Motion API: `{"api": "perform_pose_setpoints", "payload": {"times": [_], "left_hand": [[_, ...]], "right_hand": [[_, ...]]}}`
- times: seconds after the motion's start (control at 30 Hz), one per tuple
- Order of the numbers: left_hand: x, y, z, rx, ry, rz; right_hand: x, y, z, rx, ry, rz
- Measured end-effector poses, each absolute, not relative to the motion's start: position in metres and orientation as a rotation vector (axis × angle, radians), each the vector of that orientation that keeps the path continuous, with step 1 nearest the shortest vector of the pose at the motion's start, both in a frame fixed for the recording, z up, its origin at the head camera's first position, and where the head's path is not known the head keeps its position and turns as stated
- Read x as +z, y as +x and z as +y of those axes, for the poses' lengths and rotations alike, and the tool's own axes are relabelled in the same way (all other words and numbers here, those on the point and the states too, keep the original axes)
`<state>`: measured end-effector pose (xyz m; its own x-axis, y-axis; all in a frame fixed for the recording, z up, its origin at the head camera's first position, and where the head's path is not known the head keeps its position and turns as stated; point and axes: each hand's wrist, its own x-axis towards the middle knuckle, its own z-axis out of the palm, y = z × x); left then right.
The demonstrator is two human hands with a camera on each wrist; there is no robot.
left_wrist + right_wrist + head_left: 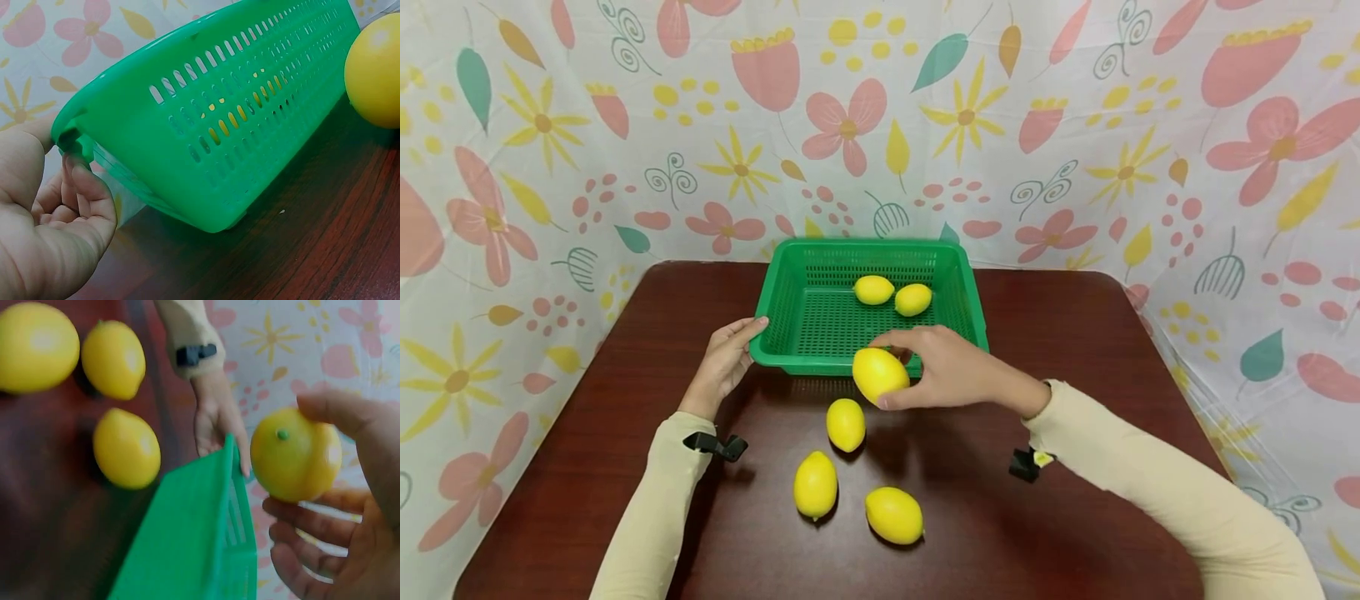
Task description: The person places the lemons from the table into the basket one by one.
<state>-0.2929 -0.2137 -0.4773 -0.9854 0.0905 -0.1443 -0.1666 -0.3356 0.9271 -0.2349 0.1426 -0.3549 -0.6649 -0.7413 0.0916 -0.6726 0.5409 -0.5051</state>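
Note:
A green plastic basket (811,362) with slotted walls stands towards the back of the table. My left hand (722,364) grips its rim at the near left corner, thumb on top and fingers curled beneath, as the left wrist view also shows. Between thumb and fingers, my right hand (946,367) pinches a yellow lemon (878,373) in front of and above the basket's near rim. Inside the basket, towards the back right, lie two lemons (874,289). The right wrist view shows the held lemon's green stem end (283,434).
Three loose lemons lie on the dark wooden table (1000,533) before the basket: one near it (846,425), another lemon (816,485) nearer to me, and a third lemon (895,515) to the right. A flower-patterned curtain (850,125) surrounds the table's back and sides.

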Motion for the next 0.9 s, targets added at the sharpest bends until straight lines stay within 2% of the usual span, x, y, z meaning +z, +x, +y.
{"api": "perform_pose_setpoints", "payload": {"times": [0.23,0.57,0.9], "left_hand": [[-0.478,-0.294,-0.213,2.441,-0.098,1.717],[-0.476,-0.293,-0.213,2.432,-0.104,1.744],[-0.477,-0.293,-0.213,2.447,-0.127,1.733]], "right_hand": [[-0.344,-0.284,0.135,-0.727,-1.330,2.475],[-0.336,-0.352,0.117,-0.709,-1.305,2.428],[-0.356,-0.401,0.100,-0.729,-1.223,2.452]]}}
